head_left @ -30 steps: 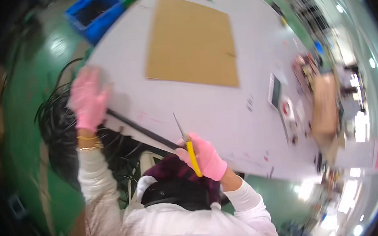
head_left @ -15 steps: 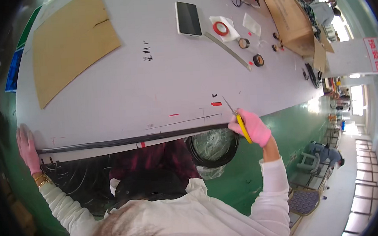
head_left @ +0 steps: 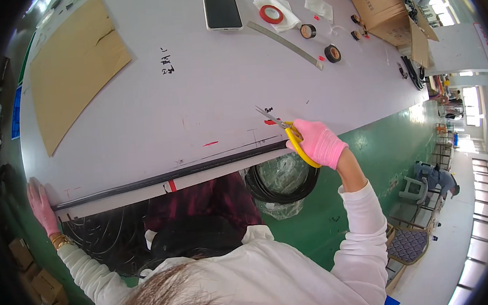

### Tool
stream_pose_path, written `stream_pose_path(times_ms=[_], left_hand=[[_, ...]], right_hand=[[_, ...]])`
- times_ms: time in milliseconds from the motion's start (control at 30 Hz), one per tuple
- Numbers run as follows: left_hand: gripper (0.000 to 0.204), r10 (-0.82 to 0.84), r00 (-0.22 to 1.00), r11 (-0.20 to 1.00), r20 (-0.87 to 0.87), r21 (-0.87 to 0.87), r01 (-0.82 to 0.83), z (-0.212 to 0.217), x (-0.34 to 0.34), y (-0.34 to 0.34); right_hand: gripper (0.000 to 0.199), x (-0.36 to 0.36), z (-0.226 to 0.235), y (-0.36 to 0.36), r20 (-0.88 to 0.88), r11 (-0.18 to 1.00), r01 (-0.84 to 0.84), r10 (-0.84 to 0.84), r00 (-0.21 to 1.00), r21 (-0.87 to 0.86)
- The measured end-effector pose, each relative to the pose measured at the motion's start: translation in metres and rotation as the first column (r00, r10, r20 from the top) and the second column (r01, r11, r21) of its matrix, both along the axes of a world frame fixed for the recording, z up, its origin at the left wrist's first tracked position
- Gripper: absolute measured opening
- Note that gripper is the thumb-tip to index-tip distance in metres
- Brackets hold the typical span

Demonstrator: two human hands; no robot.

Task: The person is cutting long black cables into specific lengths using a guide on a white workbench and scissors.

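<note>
**Black Tube Held Along the Table Edge, Scissors at Its Right End**

Landmark: the white table. All positions below are given relative to it.

1. Black tube: lies straight along the near edge of the table, running from the near left corner to a point right of the edge's middle. A small red mark on the table sits just beside it, toward the person.

2. Left hand: pink-gloved, at the near left corner of the table. The fingers lie flat and pressed down on the left end of the tube, pinning it to the surface rather than wrapping round it.

3. Right hand: pink-gloved, at the near edge of the table, right of middle. It is closed around the yellow handles of a pair of scissors. The blades point up-left over the table and are together or nearly so; the exact gap cannot be told. The right end of the tube ends just beside this hand.

4. Below the near edge: a coil of black tubing in a clear bag, on the green floor.

5. Far side of the table: a brown cardboard sheet at the left, a dark phone, a metal ruler and a red tape roll.
</note>
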State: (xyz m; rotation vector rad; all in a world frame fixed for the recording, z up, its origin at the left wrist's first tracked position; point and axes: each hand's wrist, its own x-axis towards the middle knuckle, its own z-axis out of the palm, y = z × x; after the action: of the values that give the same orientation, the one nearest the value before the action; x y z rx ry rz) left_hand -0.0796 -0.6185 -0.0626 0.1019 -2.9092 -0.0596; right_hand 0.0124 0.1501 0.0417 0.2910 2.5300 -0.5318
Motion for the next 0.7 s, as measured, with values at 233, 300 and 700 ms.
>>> stream_pose_path(times_ms=[233, 300, 700], left_hand=[[0.051, 0.002, 1.000, 0.999, -0.004, 0.049, -0.001, 0.004, 0.000, 0.006], [0.051, -0.020, 1.000, 0.999, -0.006, 0.050, 0.020, 0.003, 0.001, 0.004], [0.050, -0.003, 1.000, 1.000, 0.001, 0.031, 0.003, 0.002, 0.000, 0.006]], right_hand=[[0.030, -0.010, -0.005, -0.003, 0.112, 0.980, -0.092, 0.073, 0.991, 0.176], [0.029, -0.012, -0.003, -0.005, 0.119, 0.981, -0.091, 0.071, 0.990, 0.173], [0.027, -0.012, -0.005, -0.008, 0.126, 0.976, -0.087, 0.063, 0.990, 0.198]])
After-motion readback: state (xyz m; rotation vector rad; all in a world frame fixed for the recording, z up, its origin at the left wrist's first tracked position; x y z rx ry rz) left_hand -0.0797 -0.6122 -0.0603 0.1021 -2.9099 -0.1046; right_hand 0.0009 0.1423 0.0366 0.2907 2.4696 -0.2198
